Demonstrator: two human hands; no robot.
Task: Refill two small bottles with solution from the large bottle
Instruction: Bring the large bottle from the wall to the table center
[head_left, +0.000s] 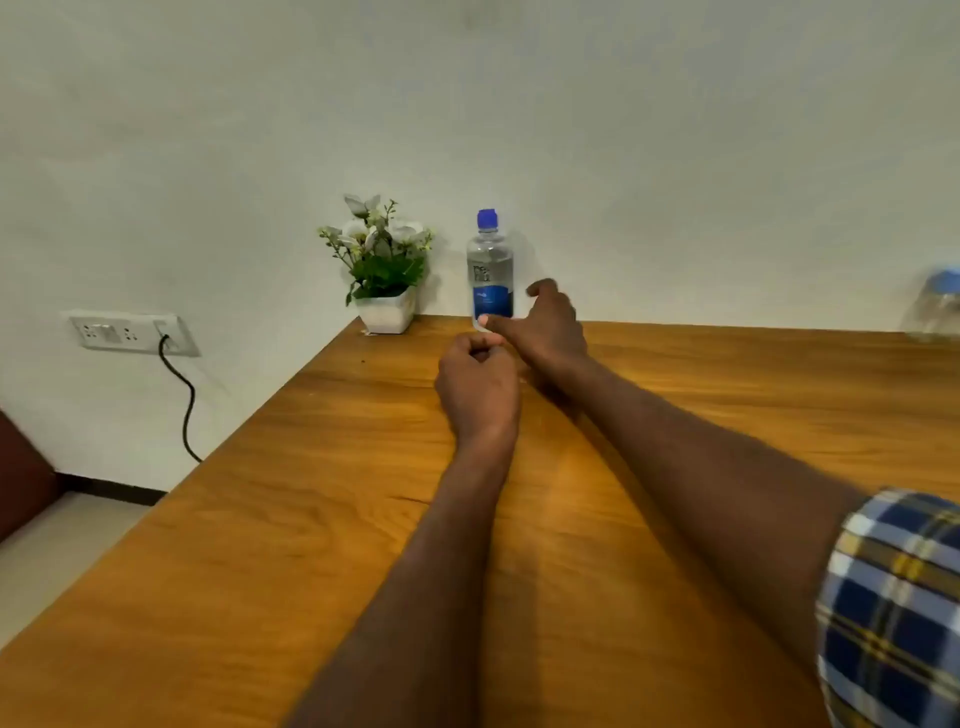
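Note:
A tall clear bottle with a blue cap and a blue label stands upright at the far edge of the wooden table, close to the wall. My right hand is stretched out to its lower part, thumb at the bottle's base on the near side and fingers spread to its right, not closed around it. Just in front of the bottle, my left hand is curled into a fist with nothing visible in it. A second clear container with a blue top shows blurred at the right edge.
A small white pot of artificial flowers stands left of the bottle at the table's far left corner. On the wall to the left is a socket plate with a black cable hanging down. The table's left edge runs diagonally toward me.

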